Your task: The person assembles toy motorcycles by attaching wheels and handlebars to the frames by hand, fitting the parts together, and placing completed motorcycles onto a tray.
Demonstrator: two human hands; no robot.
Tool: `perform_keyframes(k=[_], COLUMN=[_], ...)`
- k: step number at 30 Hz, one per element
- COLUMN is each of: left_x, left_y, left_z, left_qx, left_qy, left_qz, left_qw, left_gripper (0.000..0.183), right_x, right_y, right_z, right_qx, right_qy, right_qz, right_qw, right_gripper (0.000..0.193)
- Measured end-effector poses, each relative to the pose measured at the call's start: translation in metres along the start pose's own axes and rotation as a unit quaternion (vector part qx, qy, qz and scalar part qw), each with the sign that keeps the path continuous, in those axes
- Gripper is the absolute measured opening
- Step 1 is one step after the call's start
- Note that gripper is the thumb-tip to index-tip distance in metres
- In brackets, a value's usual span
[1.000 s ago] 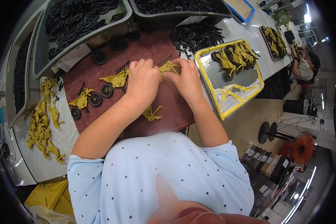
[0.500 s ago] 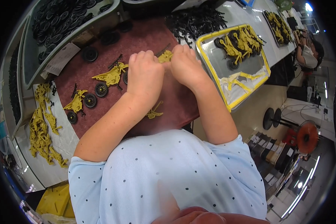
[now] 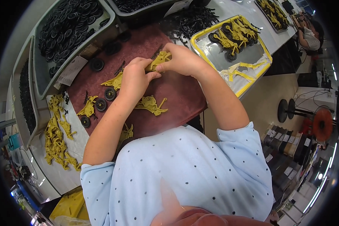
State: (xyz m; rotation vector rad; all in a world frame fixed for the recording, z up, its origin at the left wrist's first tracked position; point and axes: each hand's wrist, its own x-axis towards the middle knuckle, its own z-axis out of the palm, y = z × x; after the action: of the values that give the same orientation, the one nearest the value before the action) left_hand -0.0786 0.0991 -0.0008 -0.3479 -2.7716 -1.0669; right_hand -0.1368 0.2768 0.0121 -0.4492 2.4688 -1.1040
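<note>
Over the dark red cloth (image 3: 177, 94), my two hands hold a yellow plastic toy motorbike frame (image 3: 161, 59). My left hand (image 3: 136, 77) has its thumb and fingers closed at the frame's left end. On the other end, my right hand (image 3: 182, 60) pinches with thumb and fingers; a thin black part shows by its fingertips. Another yellow frame (image 3: 150, 105) lies on the cloth below the hands, and one more (image 3: 127, 132) lies nearer my body, partly behind my left forearm. Left of my left hand lie a yellow frame (image 3: 113, 81) and black spoked wheels (image 3: 110, 93).
A grey bin of black wheels (image 3: 111, 19) stands at the far left. Loose yellow frames (image 3: 56, 139) are heaped at the left. Black parts (image 3: 196, 22) lie in a pile at the back. A yellow-edged tray (image 3: 268, 64) with assembled toy motorbikes sits at the right.
My hands have turned, so more of the held yellow frame shows between them. The whole view has shifted, and the frames lying near my body are seen more fully.
</note>
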Motion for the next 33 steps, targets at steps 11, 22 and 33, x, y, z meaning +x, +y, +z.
perform_keyframes(k=[11,22,33], left_x=[0.013,0.026,0.014], left_y=[-0.004,0.000,0.025], left_z=[0.006,-0.003,-0.056], left_qx=[-0.015,0.040,-0.540], left_qy=[-0.105,-0.123,-0.353], left_qz=[-0.133,-0.108,-0.256], left_qw=[0.985,0.986,0.720], left_gripper=[0.034,0.027,0.023], right_x=[0.000,0.005,-0.066], right_y=[-0.005,0.007,-0.008], right_z=[0.010,0.001,-0.018], right_qx=[-0.002,0.115,0.072], right_qy=[0.042,-0.007,0.266], right_qz=[-0.003,-0.034,-0.345], right_qw=[0.999,0.993,0.897], right_gripper=[0.049,0.038,0.054])
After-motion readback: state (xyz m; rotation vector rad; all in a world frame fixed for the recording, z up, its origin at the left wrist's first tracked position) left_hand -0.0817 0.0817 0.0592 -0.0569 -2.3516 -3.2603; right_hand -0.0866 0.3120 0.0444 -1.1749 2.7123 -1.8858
